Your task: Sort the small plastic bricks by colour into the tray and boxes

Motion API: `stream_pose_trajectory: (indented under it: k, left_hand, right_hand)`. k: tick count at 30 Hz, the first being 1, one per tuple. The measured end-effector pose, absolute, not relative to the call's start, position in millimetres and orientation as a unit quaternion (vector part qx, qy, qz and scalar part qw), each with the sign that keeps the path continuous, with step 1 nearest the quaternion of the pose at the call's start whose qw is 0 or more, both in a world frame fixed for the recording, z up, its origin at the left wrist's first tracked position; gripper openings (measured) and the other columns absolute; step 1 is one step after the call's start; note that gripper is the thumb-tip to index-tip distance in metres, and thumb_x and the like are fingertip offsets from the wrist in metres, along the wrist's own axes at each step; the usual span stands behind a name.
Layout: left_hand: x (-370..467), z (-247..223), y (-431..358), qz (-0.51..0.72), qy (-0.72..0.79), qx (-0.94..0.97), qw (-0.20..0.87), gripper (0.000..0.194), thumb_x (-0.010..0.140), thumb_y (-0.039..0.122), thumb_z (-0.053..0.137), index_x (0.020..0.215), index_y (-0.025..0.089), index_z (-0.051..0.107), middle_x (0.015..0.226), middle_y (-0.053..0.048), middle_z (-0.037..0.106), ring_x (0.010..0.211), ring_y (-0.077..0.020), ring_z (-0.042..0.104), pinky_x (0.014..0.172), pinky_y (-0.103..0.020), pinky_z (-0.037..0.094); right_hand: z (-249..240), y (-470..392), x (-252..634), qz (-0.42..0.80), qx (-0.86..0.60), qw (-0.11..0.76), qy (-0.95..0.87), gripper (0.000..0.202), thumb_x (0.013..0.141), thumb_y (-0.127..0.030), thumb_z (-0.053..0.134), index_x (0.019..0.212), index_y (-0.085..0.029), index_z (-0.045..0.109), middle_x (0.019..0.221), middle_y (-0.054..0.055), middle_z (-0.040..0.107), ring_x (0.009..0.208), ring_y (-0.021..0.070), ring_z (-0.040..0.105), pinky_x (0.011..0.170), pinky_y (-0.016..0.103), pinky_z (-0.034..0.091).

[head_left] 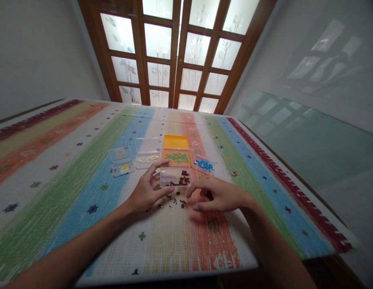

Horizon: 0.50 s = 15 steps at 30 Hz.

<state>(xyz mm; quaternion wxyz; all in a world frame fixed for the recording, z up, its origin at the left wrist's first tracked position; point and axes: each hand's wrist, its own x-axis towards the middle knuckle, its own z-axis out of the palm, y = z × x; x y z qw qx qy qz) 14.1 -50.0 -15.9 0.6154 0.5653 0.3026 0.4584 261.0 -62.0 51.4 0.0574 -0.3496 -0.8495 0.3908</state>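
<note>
My left hand [151, 186] grips the left side of a clear plastic box [170, 176], its thumb along the near edge and fingers at the far side. Dark brown pieces [184, 179] lie in the box, mostly toward its right and near side. Loose small brown and shiny pieces [174, 200] are scattered on the cloth in front of it. My right hand [210, 195] hovers just right of these pieces, fingers curled and thumb and forefinger apart, with nothing visible between them.
Beyond the held box stand an orange box [176, 141] with green pieces, a clear box [147, 159] with pale pieces, one [123, 167] with yellow pieces, and one [203, 164] with blue pieces. A striped cloth [120, 241] covers the table; glazed doors [174, 60] stand behind.
</note>
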Motion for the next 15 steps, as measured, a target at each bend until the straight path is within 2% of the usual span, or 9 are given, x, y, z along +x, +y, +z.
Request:
stream_pose_trajectory:
  k: [3, 7, 9, 15]
  left_hand:
    - [12.6, -17.3, -43.9, 0.502, 0.318, 0.547, 0.590, 0.074, 0.070, 0.018, 0.084, 0.134, 0.023, 0.047, 0.130, -0.011, 0.064, 0.108, -0.0249, 0.070, 0.095, -0.039, 0.059]
    - [11.6, -20.5, -38.8, 0.523, 0.317, 0.542, 0.577, 0.074, 0.068, 0.018, 0.085, 0.132, 0.024, 0.049, 0.138, -0.012, 0.059, 0.109, -0.0243, 0.070, 0.095, -0.038, 0.059]
    - [11.7, -20.9, -38.8, 0.521, 0.314, 0.547, 0.575, 0.073, 0.068, 0.018, 0.085, 0.132, 0.024, 0.049, 0.139, -0.012, 0.058, 0.109, -0.0246, 0.070, 0.095, -0.038, 0.059]
    - [12.2, -18.3, -41.8, 0.506, 0.304, 0.558, 0.583, 0.073, 0.071, 0.019, 0.083, 0.135, 0.022, 0.046, 0.134, -0.013, 0.061, 0.111, -0.0253, 0.069, 0.099, -0.043, 0.057]
  right_hand:
    - [45.2, -61.1, 255.6, 0.328, -0.368, 0.020, -0.870, 0.021, 0.084, -0.022, 0.067, 0.103, -0.017, 0.074, 0.058, -0.005, 0.057, 0.054, 0.0093, 0.050, 0.057, 0.022, 0.035]
    - [30.3, -60.0, 246.8, 0.248, -0.390, 0.019, -0.887, 0.026, 0.083, -0.013, 0.062, 0.103, -0.020, 0.076, 0.073, 0.000, 0.070, 0.063, 0.0111, 0.057, 0.064, 0.023, 0.037]
    - [25.5, -59.9, 244.0, 0.259, -0.372, 0.027, -0.891, 0.026, 0.084, -0.012, 0.059, 0.101, -0.020, 0.076, 0.077, 0.001, 0.072, 0.065, 0.0109, 0.059, 0.064, 0.022, 0.038]
    - [20.4, -61.8, 237.2, 0.266, -0.355, 0.036, -0.895, 0.017, 0.082, -0.017, 0.064, 0.094, -0.020, 0.076, 0.071, 0.000, 0.070, 0.065, 0.0126, 0.059, 0.062, 0.023, 0.040]
